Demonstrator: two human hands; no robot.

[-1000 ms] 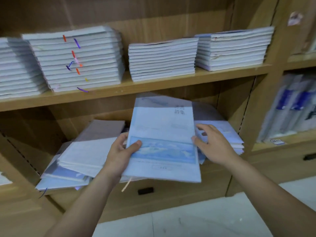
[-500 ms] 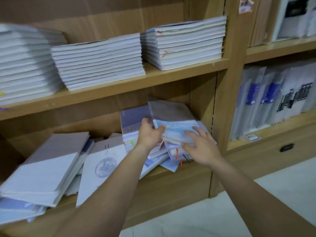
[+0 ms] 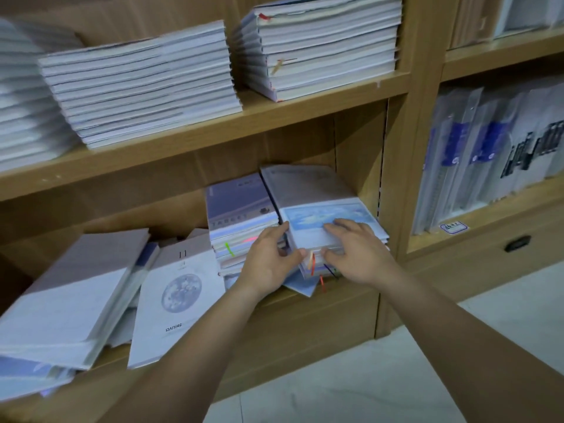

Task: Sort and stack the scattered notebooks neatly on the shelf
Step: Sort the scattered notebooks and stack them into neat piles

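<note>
Step in hand: squaring up the pile of notebooks [image 3: 308,241] at the right end of the lower shelf [image 3: 335,300], lower centre-right of frame.

Left hand [image 3: 268,264] grasps the pile's front-left corner, with the thumb up the side and the fingers curled on the front edge. Right hand [image 3: 358,254] clamps the top few, fingers on the sky-print cover [image 3: 323,213] and thumb hooked on the front edge.

To do well: press inward from both sides, tap the front edges flush, then slide the whole pile back toward the side panel [image 3: 360,154]. 1 blue notebook [image 3: 300,285] sticks out askew at the bottom — judged worth lifting the pile slightly to tuck it in. Ribbon markers [image 3: 312,261] hang over the front and may snag. Keep a gap from the purple-topped pile [image 3: 241,206] just to the left.

Versus 0.5 s ago: same pile, but the sky-print cover now sits squarer on top and the left hand has dropped from the top-left edge to the front corner. 1 s ago that notebook was in the air, held in both hands.
</note>
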